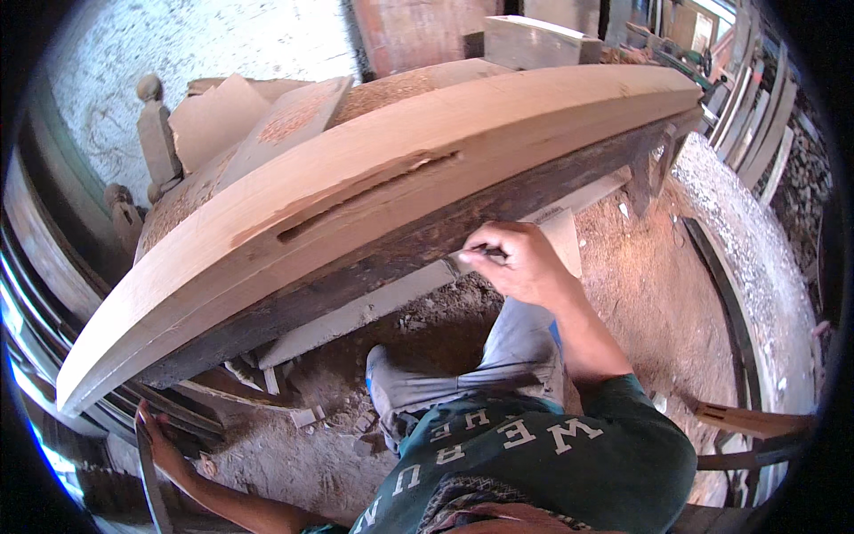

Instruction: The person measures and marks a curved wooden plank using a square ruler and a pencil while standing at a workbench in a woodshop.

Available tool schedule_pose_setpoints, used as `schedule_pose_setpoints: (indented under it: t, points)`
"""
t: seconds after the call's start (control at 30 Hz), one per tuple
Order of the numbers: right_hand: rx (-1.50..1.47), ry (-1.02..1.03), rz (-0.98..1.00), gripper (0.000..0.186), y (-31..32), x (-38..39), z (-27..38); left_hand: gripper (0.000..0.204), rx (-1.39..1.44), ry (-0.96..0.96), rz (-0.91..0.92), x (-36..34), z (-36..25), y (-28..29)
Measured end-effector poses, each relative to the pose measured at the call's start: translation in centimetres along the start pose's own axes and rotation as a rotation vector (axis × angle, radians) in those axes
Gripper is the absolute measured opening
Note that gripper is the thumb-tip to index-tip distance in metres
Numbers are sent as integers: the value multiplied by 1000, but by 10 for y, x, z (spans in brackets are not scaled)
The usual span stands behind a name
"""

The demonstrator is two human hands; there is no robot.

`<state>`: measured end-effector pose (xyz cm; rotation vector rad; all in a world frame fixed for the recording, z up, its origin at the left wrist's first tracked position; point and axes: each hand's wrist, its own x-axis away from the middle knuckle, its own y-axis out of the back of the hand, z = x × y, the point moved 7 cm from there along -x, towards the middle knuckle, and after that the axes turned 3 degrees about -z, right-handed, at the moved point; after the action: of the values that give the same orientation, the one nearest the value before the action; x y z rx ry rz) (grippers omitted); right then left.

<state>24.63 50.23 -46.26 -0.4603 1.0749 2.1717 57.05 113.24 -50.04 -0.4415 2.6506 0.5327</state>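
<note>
A long pale wooden beam (374,142) with a narrow slot cut into its face lies across a dark, rough timber support (222,347). My right hand (511,262) is just in front of the support's middle, fingers pinched round a small dark object too hidden to name. At the lower left, below the beam's near end, my left hand (156,436) grips a long, narrow grey strip (151,481), its material unclear.
Behind the beam lie shaving-covered boards (285,125), turned wooden posts (160,142) and a grey block (534,44). Planks lean at the upper right (752,133) and far left (44,231). Scraps and shavings cover the floor (640,320). A slotted wood piece (747,418) sits lower right.
</note>
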Motion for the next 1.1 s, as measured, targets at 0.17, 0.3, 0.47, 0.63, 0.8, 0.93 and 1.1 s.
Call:
schedule_pose_setpoints:
  t: [0.17, 0.3, 0.47, 0.63, 0.8, 0.93, 1.1]
  points:
    - [-67, 70, 48, 17, -2, -2, 3, 32, -146, -228, 18, 7, -16, -1]
    - [-159, 119, 90, 17, 0, 3, 7, 18, -347, -331, 136, 55, -94, -35]
    - [-180, 145, 128, 16, 11, 13, 3, 25, -669, -579, 289, 124, -206, -79]
    - [-182, 158, 2, 17, 43, 23, 5, 41, -558, -677, 576, 147, -262, -116]
    - [113, 419, -289, 27, 103, 2, 40, 42, -520, -728, 380, 163, -308, -129]
    - [407, 476, -216, 44, 134, -44, 74, 50, -406, -828, 286, 143, -322, -126]
    - [545, 392, -44, 61, 136, -95, 67, 60, -369, -1011, 187, 110, -326, -149]
